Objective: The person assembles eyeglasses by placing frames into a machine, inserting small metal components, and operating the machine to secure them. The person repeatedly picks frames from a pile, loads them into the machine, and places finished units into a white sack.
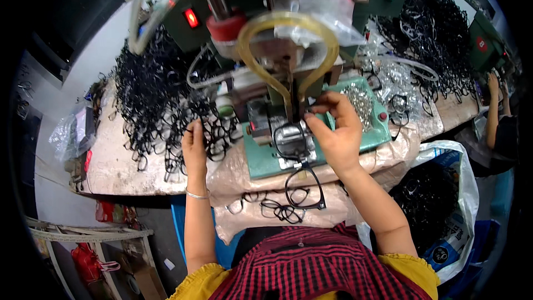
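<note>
My right hand (333, 130) is over the green machine base (261, 161), fingers pinched at the clamp area where a black eyeglass frame (294, 144) sits; what the fingertips hold is too small to tell. My left hand (194, 144) reaches into the pile of black eyeglass frames (155, 100) on the left and touches one of them. Another black frame (304, 189) hangs over the padded bench edge in front of the machine. A few more frames (277, 210) lie near my lap.
The green press machine (266, 33) with yellow tubing, a red display and a red knob rises ahead. A tray of small silver parts (361, 103) sits right of it. A white sack of black frames (433, 200) stands at my right. Another person's arm (493, 111) is at far right.
</note>
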A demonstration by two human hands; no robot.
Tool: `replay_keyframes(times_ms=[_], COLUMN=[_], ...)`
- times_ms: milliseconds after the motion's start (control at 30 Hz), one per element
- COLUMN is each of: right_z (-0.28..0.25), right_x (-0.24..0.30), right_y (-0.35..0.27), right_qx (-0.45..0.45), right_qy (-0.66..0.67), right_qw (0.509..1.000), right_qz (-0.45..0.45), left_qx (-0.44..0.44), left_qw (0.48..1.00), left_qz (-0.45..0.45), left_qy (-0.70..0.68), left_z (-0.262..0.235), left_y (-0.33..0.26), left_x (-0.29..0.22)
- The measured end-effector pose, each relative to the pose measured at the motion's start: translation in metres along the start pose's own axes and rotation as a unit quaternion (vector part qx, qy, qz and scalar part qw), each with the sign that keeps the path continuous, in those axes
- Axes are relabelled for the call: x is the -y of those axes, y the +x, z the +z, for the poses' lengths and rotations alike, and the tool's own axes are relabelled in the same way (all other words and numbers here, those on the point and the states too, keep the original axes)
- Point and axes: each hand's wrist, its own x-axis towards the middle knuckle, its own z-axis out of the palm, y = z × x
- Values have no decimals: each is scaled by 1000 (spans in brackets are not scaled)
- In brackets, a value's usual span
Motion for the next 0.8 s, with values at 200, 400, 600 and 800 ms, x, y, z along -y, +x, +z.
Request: replay_keyframes(times_ms=[200,400,600,800], right_z=[3,6,-68,-108], right_x=[9,36,-20,-68], right_y=[2,-8,13,2], right_qx=[48,64,53,7], right_qy=[78,60,-417,-499], right_qw=[991,993,905,863], right_qz=[93,74,-62,-83], left_qx=[63,81,258,288], left_qw=[943,861,763,764], left_qz=[267,502,570,554], left_qy=[-188,-25,165,162], left_z=[37,45,93,99], left_y=[-53,-101,-96,-91], left_x=[-101,-161,-137,-132])
